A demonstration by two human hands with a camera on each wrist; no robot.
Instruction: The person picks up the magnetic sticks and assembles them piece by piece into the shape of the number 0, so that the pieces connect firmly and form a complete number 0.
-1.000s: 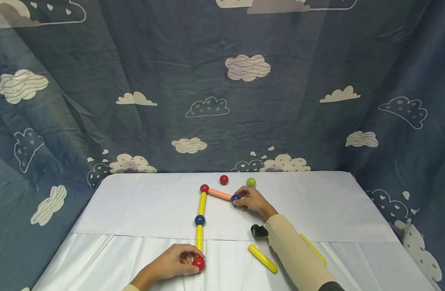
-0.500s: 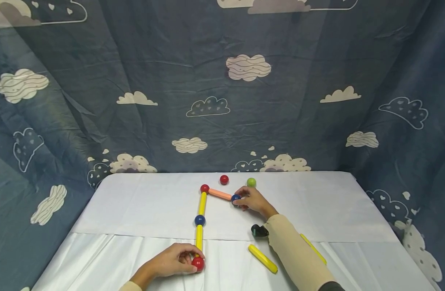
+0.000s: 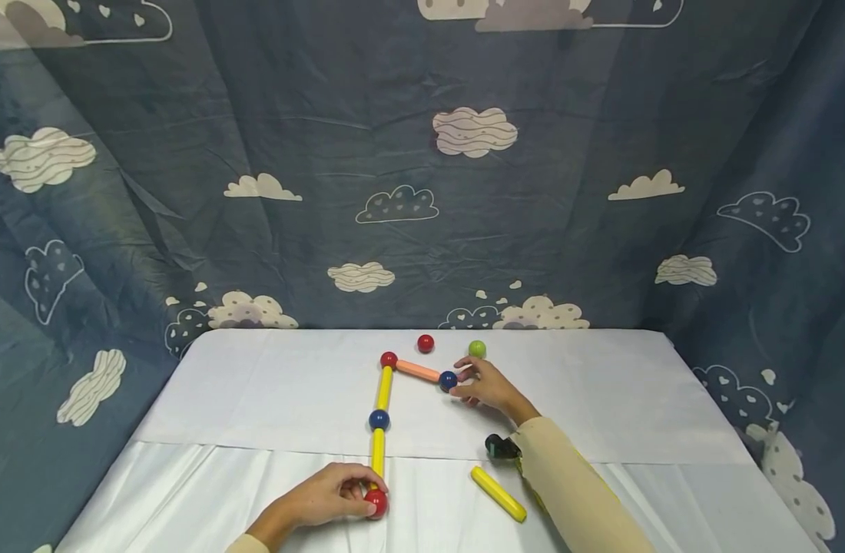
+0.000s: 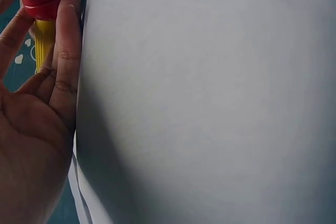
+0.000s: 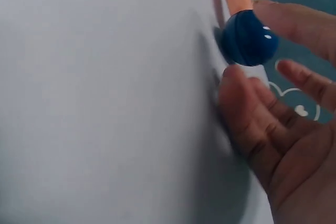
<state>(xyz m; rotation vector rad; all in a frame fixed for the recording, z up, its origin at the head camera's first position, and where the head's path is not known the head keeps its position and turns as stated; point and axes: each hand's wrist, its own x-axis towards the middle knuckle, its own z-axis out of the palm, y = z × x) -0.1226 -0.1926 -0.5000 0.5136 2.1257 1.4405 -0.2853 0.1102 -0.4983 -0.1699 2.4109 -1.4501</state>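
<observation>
My left hand (image 3: 326, 495) holds a red ball (image 3: 376, 503) between thumb and fingers at the near end of a chain. From that ball a yellow stick (image 3: 378, 452) runs to a blue ball (image 3: 379, 419). Beyond it, another yellow stick (image 3: 384, 389) reaches a second red ball (image 3: 389, 359). There an orange stick (image 3: 417, 372) angles off to the right and ends in another blue ball (image 3: 448, 381). Just right of this ball is my right hand (image 3: 490, 388), its fingers spread. In the right wrist view the blue ball (image 5: 249, 39) stands between the parted thumb and fingers, ungripped.
A loose red ball (image 3: 425, 343) and a green ball (image 3: 477, 349) lie near the white table's (image 3: 291, 384) far edge. One loose yellow stick (image 3: 498, 494) lies in front of the right forearm; another is partly hidden under the sleeve. A black wrist device (image 3: 502, 447) hangs by the right cuff.
The right hand has let go of the blue ball at the orange stick's end and drawn slightly right, its fingers parting. The left hand still holds its red ball, almost in place.
</observation>
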